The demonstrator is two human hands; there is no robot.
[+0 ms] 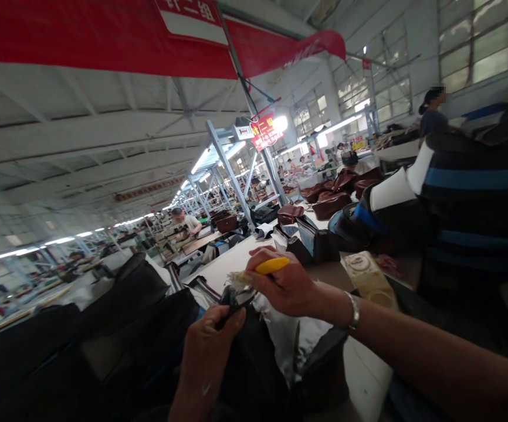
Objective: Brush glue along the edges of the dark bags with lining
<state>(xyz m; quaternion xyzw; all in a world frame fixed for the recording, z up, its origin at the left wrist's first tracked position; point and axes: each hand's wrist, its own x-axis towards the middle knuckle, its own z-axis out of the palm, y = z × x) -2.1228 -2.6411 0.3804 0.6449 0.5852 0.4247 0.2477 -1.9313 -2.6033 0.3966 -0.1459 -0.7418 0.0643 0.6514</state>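
My right hand (pixel 283 284) is closed around a brush with a yellow handle (pixel 271 265). Its pale, frayed bristles (pixel 239 278) are at the upper edge of a black bag piece (pixel 249 351); whether they touch it is hard to tell. My left hand (pixel 212 346) pinches that edge between thumb and fingers, just below the bristles. A light grey lining (pixel 275 334) shows in the opening of the piece. The lower part of the piece is dark and partly behind my left hand.
A cream container with round openings (pixel 371 281) stands right of my right wrist. Black and blue pieces (pixel 478 199) are stacked high at the right; more black pieces (pixel 126 305) lie left. Brown bags (pixel 331 205) sit farther back on the white table (pixel 230 258). Other people work beyond.
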